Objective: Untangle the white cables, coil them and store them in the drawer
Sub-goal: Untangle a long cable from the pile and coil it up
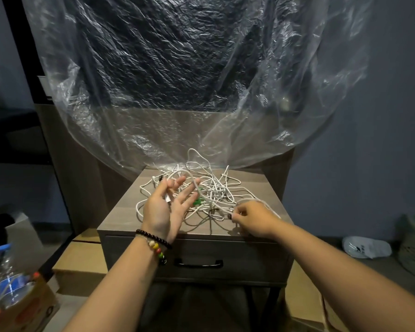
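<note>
Cables at frame centre could knot tighter if we tug: right hand pinches a strand, left hand spread wide.

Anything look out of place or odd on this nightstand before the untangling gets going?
Small green pieces sit inside the tangled white cables on the grey wooden nightstand; what they are is unclear. Crumpled clear plastic sheeting drapes onto its back edge. The drawer is shut.
</note>
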Demonstrator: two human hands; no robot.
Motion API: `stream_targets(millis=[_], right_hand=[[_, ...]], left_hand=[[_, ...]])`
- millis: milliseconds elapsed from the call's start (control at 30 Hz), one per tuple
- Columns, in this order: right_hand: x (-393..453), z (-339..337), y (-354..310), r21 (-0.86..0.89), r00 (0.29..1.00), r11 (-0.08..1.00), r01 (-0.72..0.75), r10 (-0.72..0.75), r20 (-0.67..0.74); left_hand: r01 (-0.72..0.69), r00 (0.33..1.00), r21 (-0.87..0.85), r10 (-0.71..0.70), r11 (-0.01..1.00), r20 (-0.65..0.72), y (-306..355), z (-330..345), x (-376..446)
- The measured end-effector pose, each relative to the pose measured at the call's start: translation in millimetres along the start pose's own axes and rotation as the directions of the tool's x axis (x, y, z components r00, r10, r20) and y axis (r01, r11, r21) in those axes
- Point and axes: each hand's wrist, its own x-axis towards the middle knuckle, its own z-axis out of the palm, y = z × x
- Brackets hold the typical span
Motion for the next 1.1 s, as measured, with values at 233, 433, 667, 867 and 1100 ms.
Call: stream_targets(millis=[233, 433, 667, 867, 1100], right_hand=[[34, -38, -24, 0.362, 0.959, 0.929, 0.082, 0.025, -0.281], [56, 12, -40, -0.1, 0.937, 0.931, 0.35, -0.35, 0.016], [90, 49, -24, -0.494, 0.89, 0.742, 0.454, -0.406, 0.207], [108, 37, -21, -0.425, 0.915, 0.825, 0.373, -0.402, 0.024], [178, -12, -44, -0.419, 0.957, 0.863, 0.281, -0.287, 0.051]], left_hand=[[-0.025, 0.985, 0.509, 0.107, 0.86, -0.133, -12, -44, 8], [0.01, 0.995, 0.887, 0.084, 0.461, -0.055, -20, -63, 15], [0.157, 0.972, 0.904, 0.101, 0.399, -0.213, -6, -77, 17], [0.178, 0.968, 0.889, 0.088, 0.422, -0.236, 3, -85, 22], [0.171, 0.975, 0.944, 0.087, 0.282, -0.202, 0, -87, 27]])
